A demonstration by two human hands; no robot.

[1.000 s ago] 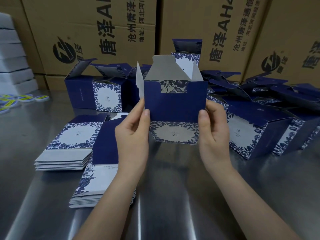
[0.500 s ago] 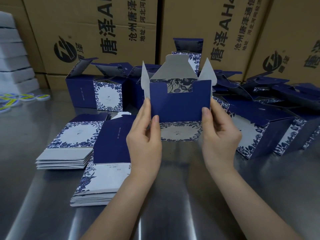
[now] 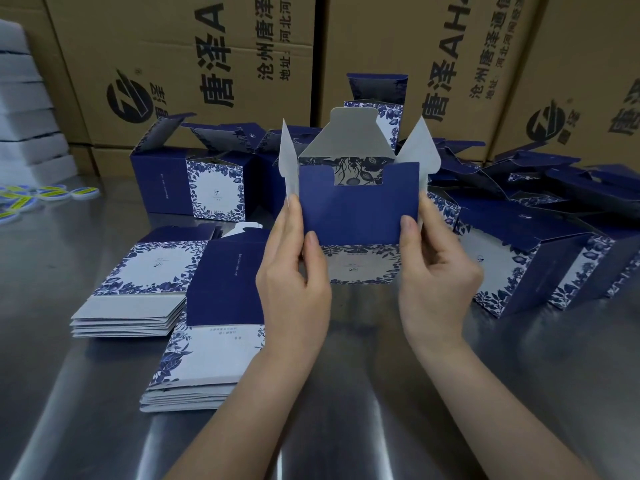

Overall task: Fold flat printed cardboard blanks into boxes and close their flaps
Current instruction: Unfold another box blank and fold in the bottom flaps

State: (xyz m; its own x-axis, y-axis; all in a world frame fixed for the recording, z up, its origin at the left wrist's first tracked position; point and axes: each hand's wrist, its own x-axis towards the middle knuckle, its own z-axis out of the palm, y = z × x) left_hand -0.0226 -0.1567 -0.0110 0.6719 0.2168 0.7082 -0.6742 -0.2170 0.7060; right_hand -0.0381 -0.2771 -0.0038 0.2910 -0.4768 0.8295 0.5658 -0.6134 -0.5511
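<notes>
Above the steel table (image 3: 346, 417), in the head view, the left hand (image 3: 294, 282) and right hand (image 3: 436, 271) pinch the half-formed box (image 3: 360, 209) by its side edges, thumbs on the navy front. Uneven squeezing could likely skew it or crease the upright side flaps (image 3: 424, 150). It is navy card with a floral-bordered white panel below, and its top flaps stand open.

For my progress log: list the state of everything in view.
held box: squared up, end flaps standing open.
left hand: grips its left edge.
right hand: grips its right edge.
blank stacks: flat, unfolded.
boxes behind: formed, top flaps open.
</notes>
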